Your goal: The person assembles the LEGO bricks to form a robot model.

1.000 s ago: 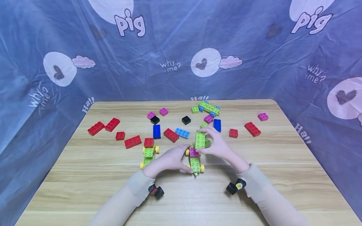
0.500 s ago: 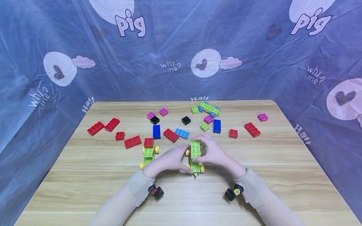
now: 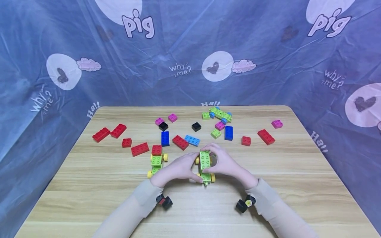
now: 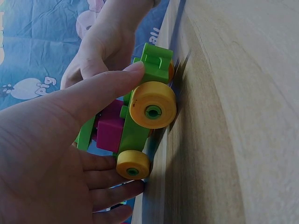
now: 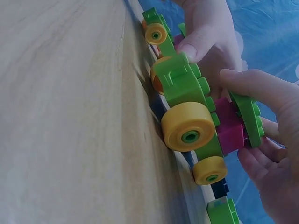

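Note:
A green toy car base (image 3: 206, 178) with yellow wheels (image 5: 188, 126) stands on the table in front of me. My left hand (image 3: 178, 168) grips it, thumb at the near end and fingers by the far wheels. A magenta brick (image 5: 230, 125) sits on the base. Over that brick, my right hand (image 3: 225, 161) pinches a long, thin green brick (image 3: 205, 159) by its two ends. Magenta studs show between the two in the left wrist view, so the green brick (image 4: 86, 133) is not flush there. From above, it hides the magenta brick.
Left of the car stands a second green car (image 3: 156, 165) with yellow wheels and a red brick (image 3: 156, 150) on top. Behind lie several loose bricks, among them a light blue brick (image 3: 191, 140) and a dark blue brick (image 3: 228, 133). A blue-wheeled base (image 3: 220, 114) is at the back.
My right hand has brought the green brick nearer to me and slightly left, from beyond the magenta brick to over it. The left hand has kept its place on the car.

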Tool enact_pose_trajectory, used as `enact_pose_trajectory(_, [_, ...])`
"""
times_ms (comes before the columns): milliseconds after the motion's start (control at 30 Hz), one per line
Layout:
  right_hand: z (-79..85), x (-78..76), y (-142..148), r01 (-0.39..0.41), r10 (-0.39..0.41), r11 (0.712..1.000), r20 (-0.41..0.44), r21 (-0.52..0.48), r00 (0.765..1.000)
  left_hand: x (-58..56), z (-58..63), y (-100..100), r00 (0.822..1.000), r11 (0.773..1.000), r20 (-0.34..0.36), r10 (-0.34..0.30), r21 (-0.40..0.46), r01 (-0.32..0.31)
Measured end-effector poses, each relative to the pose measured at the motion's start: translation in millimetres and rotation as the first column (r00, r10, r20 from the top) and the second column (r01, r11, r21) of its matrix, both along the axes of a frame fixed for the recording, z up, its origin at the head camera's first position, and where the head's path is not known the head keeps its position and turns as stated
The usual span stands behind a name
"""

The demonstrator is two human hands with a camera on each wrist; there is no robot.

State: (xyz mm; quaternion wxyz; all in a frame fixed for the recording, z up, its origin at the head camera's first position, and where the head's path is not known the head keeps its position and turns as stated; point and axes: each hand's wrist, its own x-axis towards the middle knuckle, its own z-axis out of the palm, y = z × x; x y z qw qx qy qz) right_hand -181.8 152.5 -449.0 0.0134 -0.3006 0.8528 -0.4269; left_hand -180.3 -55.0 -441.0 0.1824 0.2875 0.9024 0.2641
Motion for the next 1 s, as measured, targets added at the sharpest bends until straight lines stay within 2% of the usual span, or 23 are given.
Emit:
enact_pose_trajectory(400, [2.3, 0.7, -0.1, 0.028, -0.028, 0.999, 0.012, 0.037, 1.0, 0.4, 1.2, 0.5, 1.0, 1.0, 0.013, 0.005, 0.012, -0.005])
enact_pose_trajectory(1000, [2.1, -1.7, 0.2, 0.013, -0.014, 0.997, 0.013, 0.071, 1.0, -2.1, -1.7, -1.0, 1.0, 1.0, -0.005, -0.012, 0.016, 0.012])
